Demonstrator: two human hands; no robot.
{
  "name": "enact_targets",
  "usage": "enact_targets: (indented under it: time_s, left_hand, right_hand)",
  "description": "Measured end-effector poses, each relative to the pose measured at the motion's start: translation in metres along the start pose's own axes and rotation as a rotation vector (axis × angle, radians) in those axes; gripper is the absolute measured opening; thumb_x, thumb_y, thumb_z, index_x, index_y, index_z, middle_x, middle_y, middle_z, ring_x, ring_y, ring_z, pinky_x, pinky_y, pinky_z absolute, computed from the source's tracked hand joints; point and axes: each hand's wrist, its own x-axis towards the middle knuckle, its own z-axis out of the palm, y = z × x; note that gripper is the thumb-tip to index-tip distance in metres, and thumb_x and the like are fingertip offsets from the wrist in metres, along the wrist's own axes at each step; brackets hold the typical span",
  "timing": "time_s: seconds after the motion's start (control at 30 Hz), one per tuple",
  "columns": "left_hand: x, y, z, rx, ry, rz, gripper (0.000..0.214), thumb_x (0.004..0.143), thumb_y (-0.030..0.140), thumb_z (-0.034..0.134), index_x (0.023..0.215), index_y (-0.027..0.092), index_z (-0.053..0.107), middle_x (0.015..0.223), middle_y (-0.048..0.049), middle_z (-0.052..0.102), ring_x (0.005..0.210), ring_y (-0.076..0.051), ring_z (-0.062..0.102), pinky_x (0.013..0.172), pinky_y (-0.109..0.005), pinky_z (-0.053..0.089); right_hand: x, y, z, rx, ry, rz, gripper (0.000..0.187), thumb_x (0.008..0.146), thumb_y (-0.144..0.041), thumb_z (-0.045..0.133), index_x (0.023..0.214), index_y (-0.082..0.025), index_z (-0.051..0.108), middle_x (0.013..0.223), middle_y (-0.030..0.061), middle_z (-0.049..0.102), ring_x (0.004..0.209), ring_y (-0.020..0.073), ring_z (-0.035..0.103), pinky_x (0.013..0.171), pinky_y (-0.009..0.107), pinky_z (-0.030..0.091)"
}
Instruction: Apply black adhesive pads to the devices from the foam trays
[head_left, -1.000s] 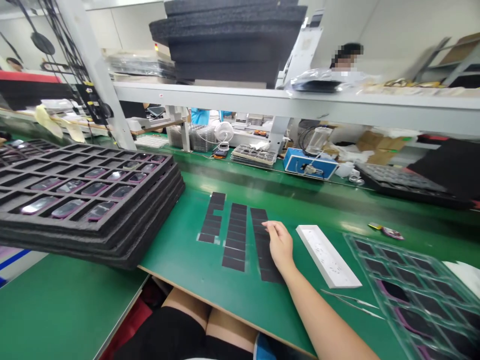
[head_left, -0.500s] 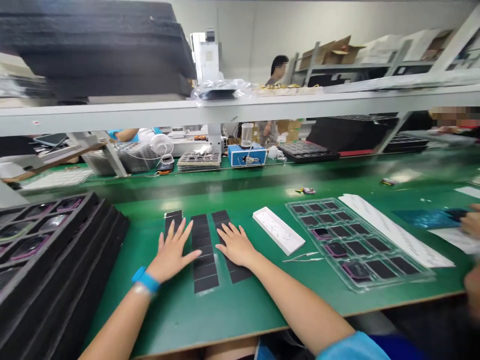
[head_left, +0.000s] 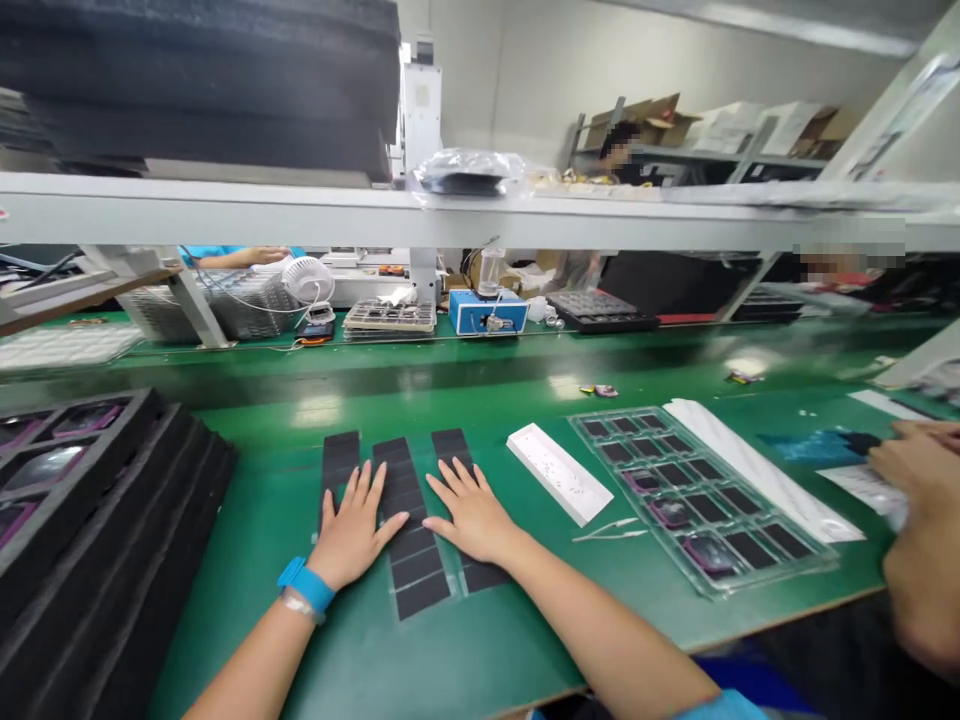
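My left hand (head_left: 356, 525) lies flat with fingers spread, over the left and middle of several rows of black rectangular pads (head_left: 409, 530) on the green bench (head_left: 262, 560). My right hand (head_left: 472, 515) rests flat on the right row of pads (head_left: 456, 450), fingers apart. Neither hand holds anything. A blue wristband (head_left: 306, 585) circles my left wrist. To the right of my right hand lie a white perforated bar (head_left: 559, 473) and metal tweezers (head_left: 609, 532). Part of the pads is hidden under my hands.
A stack of black foam trays (head_left: 97, 540) holding glossy parts stands at the left. A clear tray of black pads (head_left: 697, 500) lies to the right. A co-worker's hands (head_left: 919, 470) work at the far right. A grey shelf (head_left: 450, 215) spans the bench.
The view has swung right, moving the foam stack leftward. My left hand has come into view on the pads, joining my right hand. Between the last two frames, my hands barely moved.
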Motion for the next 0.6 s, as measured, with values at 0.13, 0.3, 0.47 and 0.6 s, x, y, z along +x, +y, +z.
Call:
enact_targets:
  time_s: [0.13,0.3,0.47,0.6]
  left_hand:
    - [-0.003,-0.002,0.001,0.021,-0.025,-0.013,0.069,0.088,0.058,0.029,0.146,0.026,0.012,0.153,-0.0065,0.009,0.14,-0.032,0.002,0.103,-0.066,0.009]
    - [-0.008,-0.009,0.006,0.07,-0.11,-0.06,0.068,0.087,0.055,0.028,0.146,0.026,0.008,0.153,-0.003,0.005,0.141,-0.03,0.001,0.102,-0.066,0.011]
    - [-0.01,-0.014,0.019,0.102,-0.117,-0.011,0.073,0.081,0.063,0.032,0.144,0.031,0.013,0.153,0.0,0.006,0.14,-0.031,-0.001,0.102,-0.066,0.011]
    - [-0.011,-0.012,0.018,0.093,-0.144,0.0,0.074,0.079,0.065,0.037,0.143,0.032,0.02,0.152,-0.0009,0.008,0.14,-0.032,0.0,0.103,-0.065,0.007]
  right_hand:
    - [-0.009,-0.011,0.0,0.014,0.021,-0.118,0.068,0.088,-0.064,0.033,0.145,-0.027,0.024,0.153,0.005,0.015,0.141,0.0269,0.004,0.112,0.053,0.005]
    - [-0.019,-0.027,-0.018,0.078,-0.011,-0.207,0.067,0.088,-0.063,0.034,0.142,-0.023,0.03,0.151,0.0082,0.022,0.14,0.026,0.011,0.112,0.054,0.008]
    - [0.015,0.051,-0.104,0.173,0.156,-0.053,0.041,0.082,-0.033,0.059,0.123,-0.03,0.057,0.127,0.0017,0.057,0.116,0.021,0.053,0.1,0.038,0.039]
    - [0.044,0.163,-0.163,0.239,0.615,0.474,0.015,0.076,-0.031,0.066,0.076,-0.017,0.071,0.084,0.0057,0.071,0.078,0.0178,0.064,0.077,0.03,0.048]
